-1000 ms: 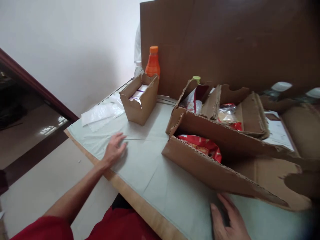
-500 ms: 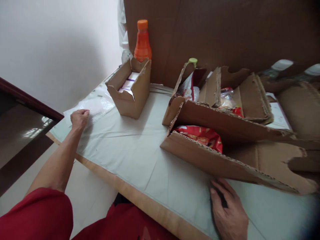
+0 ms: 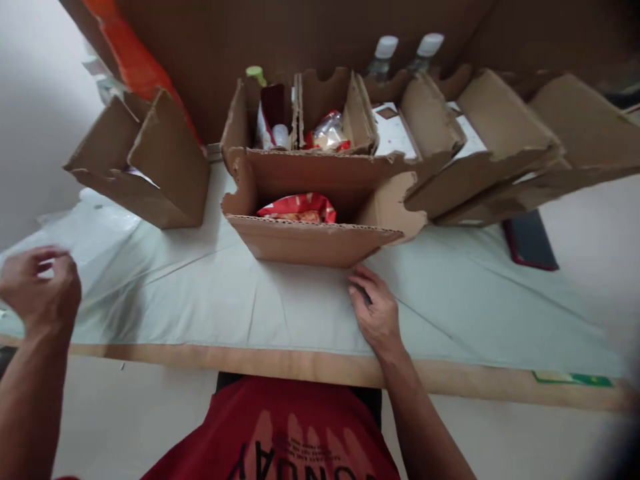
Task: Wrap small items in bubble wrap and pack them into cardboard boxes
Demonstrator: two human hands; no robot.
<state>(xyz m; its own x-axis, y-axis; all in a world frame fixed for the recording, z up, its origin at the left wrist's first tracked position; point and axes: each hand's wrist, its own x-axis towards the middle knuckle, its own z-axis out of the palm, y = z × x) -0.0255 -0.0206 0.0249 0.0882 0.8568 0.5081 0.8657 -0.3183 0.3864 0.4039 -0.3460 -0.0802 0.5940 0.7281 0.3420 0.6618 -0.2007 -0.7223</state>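
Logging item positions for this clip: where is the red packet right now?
In the head view, the red packet lies near the middle, inside the front box, beyond the right hand and to its left.

We see a counter [image 3: 310,361] with a pale wooden front edge, spread with a creased, pale green cloth [image 3: 295,303]. At our left, translucent plastic [image 3: 103,223] lies crumpled on it, just beside an open cardboard box [image 3: 177,173]. Near the middle we have an open front box [image 3: 305,245], a row of boxes [image 3: 440,127] right behind it. Toward our right lies a dark, flat case [image 3: 531,239].
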